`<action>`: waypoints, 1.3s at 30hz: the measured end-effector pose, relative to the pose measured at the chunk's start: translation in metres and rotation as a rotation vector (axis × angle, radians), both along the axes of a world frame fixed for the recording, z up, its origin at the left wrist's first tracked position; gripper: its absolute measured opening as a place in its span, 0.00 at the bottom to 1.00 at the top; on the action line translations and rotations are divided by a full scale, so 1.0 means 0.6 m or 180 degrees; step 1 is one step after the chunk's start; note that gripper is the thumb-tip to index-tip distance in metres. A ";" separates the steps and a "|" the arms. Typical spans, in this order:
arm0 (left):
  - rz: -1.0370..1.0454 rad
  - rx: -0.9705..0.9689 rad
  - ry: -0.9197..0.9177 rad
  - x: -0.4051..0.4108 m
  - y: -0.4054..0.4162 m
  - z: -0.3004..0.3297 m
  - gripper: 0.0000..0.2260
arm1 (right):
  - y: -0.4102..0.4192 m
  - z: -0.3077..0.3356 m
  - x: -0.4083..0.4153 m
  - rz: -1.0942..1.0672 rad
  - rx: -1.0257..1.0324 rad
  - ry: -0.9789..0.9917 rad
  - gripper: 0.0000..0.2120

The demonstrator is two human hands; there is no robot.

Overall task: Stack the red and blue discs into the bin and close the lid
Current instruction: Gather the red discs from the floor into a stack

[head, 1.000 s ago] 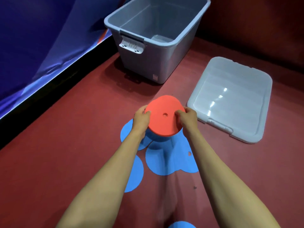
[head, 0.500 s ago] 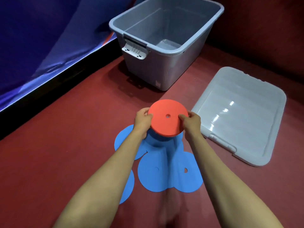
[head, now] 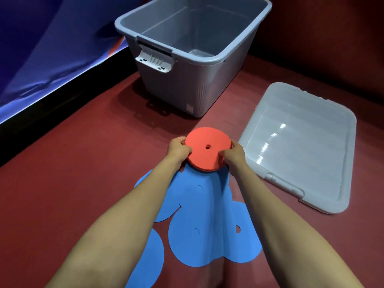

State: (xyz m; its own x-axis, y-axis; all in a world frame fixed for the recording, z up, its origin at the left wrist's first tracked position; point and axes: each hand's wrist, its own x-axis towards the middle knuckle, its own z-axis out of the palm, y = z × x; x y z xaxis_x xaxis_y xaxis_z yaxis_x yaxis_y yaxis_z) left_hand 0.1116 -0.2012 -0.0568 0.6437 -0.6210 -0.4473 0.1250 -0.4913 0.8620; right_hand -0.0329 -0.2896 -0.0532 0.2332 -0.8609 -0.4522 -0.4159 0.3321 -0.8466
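My left hand (head: pixel 178 146) and right hand (head: pixel 233 153) each keep a curled grip on the red discs (head: pixel 207 151) above the floor; bin (head: pixel 193 57) empty, blue discs (head: pixel 204 221) unstacked, lid (head: pixel 301 146) off.

A thin stack of flat round red foam discs (head: pixel 207 151), each with a small centre hole, is held level just above the floor in front of the open grey plastic bin (head: pixel 193 57). Flat blue foam discs (head: pixel 199 221) lie overlapping on the floor nearer than the stack. The translucent grey rectangular plastic lid (head: pixel 301 146) lies flat right of the bin.
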 end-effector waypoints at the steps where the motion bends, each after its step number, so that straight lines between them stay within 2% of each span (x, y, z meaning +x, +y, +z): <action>1: -0.0001 0.0032 0.0076 0.000 -0.001 -0.004 0.15 | -0.002 -0.007 0.000 0.0013 0.0009 0.0045 0.28; 7: -0.0088 0.0357 -0.0166 0.001 -0.007 -0.020 0.13 | -0.005 -0.020 0.013 0.0052 -0.0072 0.0268 0.26; 10: -0.0056 0.0340 -0.0092 0.000 -0.010 -0.018 0.13 | -0.007 -0.023 0.013 0.0071 -0.0026 0.0240 0.25; 18: 0.0276 -0.0085 0.0306 0.003 -0.016 -0.025 0.15 | -0.015 -0.022 0.007 -0.0226 -0.0080 -0.0129 0.29; 28: 0.0328 -0.0598 -0.0012 0.010 -0.025 0.011 0.21 | -0.017 0.018 0.002 -0.0285 -0.0325 -0.0605 0.30; 32: 0.0388 -0.0610 0.0207 0.007 -0.008 0.015 0.20 | -0.016 0.030 0.006 -0.0176 -0.0385 -0.0463 0.30; 35: 0.0519 -0.0560 0.0423 0.006 0.003 0.013 0.24 | -0.005 0.032 0.004 -0.0051 -0.0377 -0.0294 0.29; 39: 0.0418 -0.0448 0.0594 -0.005 0.016 0.031 0.20 | 0.030 0.039 -0.001 0.0060 -0.0213 -0.0639 0.28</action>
State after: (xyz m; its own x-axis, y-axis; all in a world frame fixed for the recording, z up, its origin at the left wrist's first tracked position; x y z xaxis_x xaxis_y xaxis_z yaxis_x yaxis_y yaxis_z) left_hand 0.1083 -0.1915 -0.0379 0.6374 -0.6021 -0.4809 0.3428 -0.3374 0.8767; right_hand -0.0338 -0.2718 -0.0300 0.3292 -0.8820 -0.3372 -0.2423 0.2662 -0.9330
